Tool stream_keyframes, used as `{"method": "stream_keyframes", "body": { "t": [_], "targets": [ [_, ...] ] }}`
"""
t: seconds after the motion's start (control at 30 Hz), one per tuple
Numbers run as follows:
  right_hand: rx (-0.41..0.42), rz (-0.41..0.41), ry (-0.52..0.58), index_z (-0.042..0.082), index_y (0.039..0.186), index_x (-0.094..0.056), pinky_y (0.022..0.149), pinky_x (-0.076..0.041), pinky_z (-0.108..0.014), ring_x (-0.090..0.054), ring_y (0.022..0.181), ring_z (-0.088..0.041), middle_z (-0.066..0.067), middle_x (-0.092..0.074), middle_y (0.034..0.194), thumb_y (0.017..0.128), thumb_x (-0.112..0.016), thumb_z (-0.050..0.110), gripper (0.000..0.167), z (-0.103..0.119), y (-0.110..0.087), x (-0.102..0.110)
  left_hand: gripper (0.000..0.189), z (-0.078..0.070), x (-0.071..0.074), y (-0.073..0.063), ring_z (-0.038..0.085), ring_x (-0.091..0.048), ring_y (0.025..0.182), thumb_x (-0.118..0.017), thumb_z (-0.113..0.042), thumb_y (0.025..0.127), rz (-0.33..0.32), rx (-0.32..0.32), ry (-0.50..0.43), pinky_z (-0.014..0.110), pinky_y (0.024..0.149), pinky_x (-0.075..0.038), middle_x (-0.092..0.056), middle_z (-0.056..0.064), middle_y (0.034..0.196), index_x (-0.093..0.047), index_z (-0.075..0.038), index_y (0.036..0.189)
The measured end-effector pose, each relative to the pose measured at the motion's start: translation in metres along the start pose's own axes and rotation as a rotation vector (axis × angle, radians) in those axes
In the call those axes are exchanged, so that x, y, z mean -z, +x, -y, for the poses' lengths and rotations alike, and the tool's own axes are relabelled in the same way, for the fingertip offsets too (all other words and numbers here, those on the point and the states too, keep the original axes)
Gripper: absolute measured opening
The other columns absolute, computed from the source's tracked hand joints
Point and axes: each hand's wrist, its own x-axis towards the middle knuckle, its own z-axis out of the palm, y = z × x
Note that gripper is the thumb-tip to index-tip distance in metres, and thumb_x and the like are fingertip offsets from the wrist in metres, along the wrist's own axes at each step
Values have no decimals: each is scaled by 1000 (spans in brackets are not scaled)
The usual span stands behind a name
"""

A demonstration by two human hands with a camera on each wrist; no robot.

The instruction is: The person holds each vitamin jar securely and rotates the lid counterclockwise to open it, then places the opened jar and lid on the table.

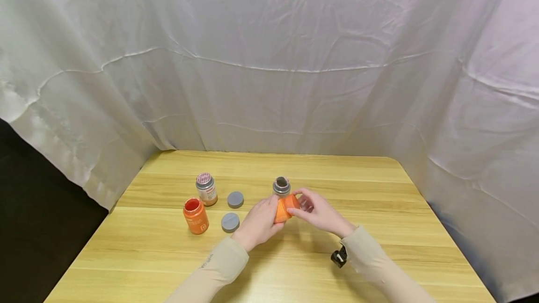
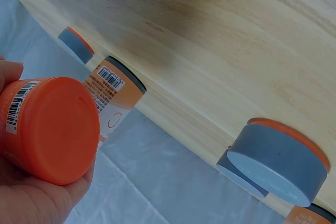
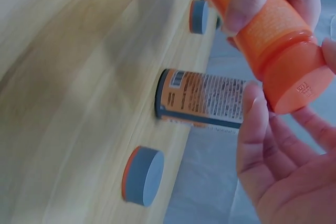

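Observation:
My left hand (image 1: pixel 262 221) grips an orange bottle (image 3: pixel 274 24) round its body, tilted above the table. Its base faces the camera in the left wrist view. An orange lid (image 3: pixel 299 74) sits on the bottle's neck. My right hand (image 1: pixel 317 212) pinches that lid between thumb and fingertips. Just behind the hands stands a grey-and-orange bottle (image 1: pixel 281 185) without its lid. Near it, a grey lid (image 3: pixel 143 176) rests on the table, hidden from the head view by my right hand.
To the left are an uncapped orange bottle (image 1: pixel 196 216) and a grey-and-orange bottle (image 1: pixel 206 189) with a patterned top. Beside them lie two grey lids, one farther back (image 1: pixel 235 199) and a nearer lid (image 1: pixel 230 222). A pale curtain (image 1: pixel 269 97) surrounds the wooden table (image 1: pixel 139 251).

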Motion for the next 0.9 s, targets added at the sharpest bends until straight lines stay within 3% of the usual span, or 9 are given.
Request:
{"method": "stream_keyframes", "body": {
  "t": [0.2, 0.4, 0.63, 0.9],
  "targets": [
    [95, 9, -19, 11, 129, -60, 68, -56, -24, -63, 73, -9, -9, -71, 106, 92, -74, 25, 42, -6, -1, 2, 50, 0, 0, 0, 18, -62, 90, -78, -28, 86, -13, -2, -1, 35, 83, -54, -63, 3, 97, -50, -5, 119],
    [155, 34, -16, 6, 135, -56, 71, -59, -25, -63, 73, -5, -13, -69, 122, 89, -77, 13, 52, -7, -3, 5, 52, 0, 0, 0, 18, -62, 91, -79, -28, 86, -13, 5, -12, 35, 83, -54, -64, 3, 98, -50, -4, 122],
    [165, 39, -13, 6, 137, -56, 72, -59, -26, -63, 71, -5, -13, -69, 116, 87, -78, 10, 55, -7, -4, 5, 52, 0, 0, 0, 18, -61, 89, -79, -28, 86, -12, 4, -15, 34, 82, -53, -63, 3, 97, -50, -4, 122],
    [133, -1, 17, 10, 133, -61, 64, -56, -27, -65, 72, -10, -7, -71, 106, 94, -72, 24, 43, -3, -4, 3, 50, 0, -1, 1, 17, -59, 88, -78, -29, 87, 4, 10, -18, 34, 81, -52, -61, 1, 95, -50, -5, 120]
  ]
}}
